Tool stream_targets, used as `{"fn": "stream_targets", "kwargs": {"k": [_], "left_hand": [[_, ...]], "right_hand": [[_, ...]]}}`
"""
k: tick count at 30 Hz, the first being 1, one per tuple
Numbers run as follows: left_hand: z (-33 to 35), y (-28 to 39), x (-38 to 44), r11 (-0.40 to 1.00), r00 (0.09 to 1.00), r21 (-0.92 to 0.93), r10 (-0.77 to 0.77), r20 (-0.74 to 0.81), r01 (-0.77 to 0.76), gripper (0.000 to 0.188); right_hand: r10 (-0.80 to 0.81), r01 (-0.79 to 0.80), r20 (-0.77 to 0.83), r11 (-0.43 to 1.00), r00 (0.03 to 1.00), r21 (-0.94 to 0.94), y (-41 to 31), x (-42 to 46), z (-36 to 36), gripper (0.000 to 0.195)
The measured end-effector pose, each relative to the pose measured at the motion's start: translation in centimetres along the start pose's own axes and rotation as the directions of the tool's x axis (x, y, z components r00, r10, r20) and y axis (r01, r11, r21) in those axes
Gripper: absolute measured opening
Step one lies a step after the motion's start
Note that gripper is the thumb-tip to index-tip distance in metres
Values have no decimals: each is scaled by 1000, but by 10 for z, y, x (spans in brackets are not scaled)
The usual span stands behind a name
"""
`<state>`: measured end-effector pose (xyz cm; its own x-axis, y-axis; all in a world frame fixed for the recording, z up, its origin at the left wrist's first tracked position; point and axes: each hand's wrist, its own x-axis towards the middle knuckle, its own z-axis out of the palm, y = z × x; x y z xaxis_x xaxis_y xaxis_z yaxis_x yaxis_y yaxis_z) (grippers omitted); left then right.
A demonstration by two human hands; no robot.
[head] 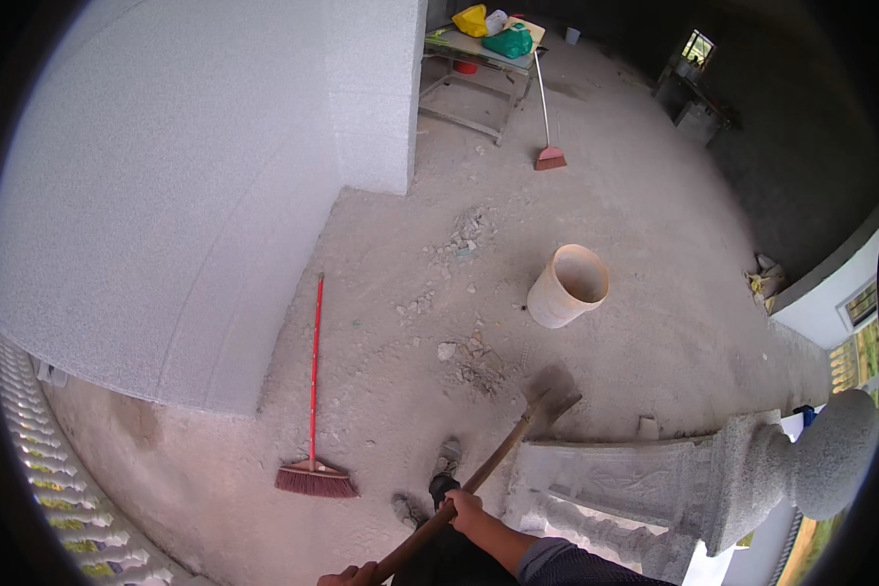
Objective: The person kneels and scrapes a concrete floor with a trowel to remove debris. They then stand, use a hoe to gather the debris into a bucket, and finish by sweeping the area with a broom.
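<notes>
A shovel with a wooden handle (497, 458) slants up and to the right from the bottom of the view. My right hand (463, 509) grips it partway along, in front of my legs. Lower down, at the bottom edge, my left hand (349, 575) is closed around the handle's rear part and is partly cut off. The shovel blade (554, 392) is at floor level, just right of a small heap of rubble (483, 366). Beyond the blade stands a dusty white plastic bucket (557, 297), its inside partly in shadow.
A red-handled broom (315, 381) lies left, near a speckled wall (190, 220). More rubble (469, 231) is scattered farther off. A stone balustrade (630, 476) borders the right side. Another broom (549, 157) leans against a table (476, 50) holding bags.
</notes>
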<state>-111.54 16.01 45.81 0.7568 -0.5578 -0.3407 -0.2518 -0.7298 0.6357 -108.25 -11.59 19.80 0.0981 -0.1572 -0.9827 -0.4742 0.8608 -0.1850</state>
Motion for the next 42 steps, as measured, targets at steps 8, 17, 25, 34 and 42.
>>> {"fn": "stream_targets", "kwargs": {"k": [8, 17, 25, 34, 42], "left_hand": [[34, -52, -132, 925, 924, -30, -377, 56, 379, 26], [69, -12, -123, 775, 769, -57, -611, 189, 629, 21], [66, -18, -117, 762, 753, -51, -624, 209, 645, 19], [59, -6, -130, 710, 707, -65, -681, 189, 701, 15], [80, -13, -157, 545, 474, 125, -803, 360, 829, 25]], "right_hand": [[119, -113, 235, 993, 965, -40, 52, -53, -4, 16], [219, -222, -40, 942, 975, -253, 112, 33, 2, 19], [175, -156, 38, 943, 984, -294, 128, 60, -12, 18], [17, 9, 115, 976, 993, -219, 61, -8, 27, 17], [89, -77, 37, 961, 995, -265, 130, 19, 3, 20]]}}
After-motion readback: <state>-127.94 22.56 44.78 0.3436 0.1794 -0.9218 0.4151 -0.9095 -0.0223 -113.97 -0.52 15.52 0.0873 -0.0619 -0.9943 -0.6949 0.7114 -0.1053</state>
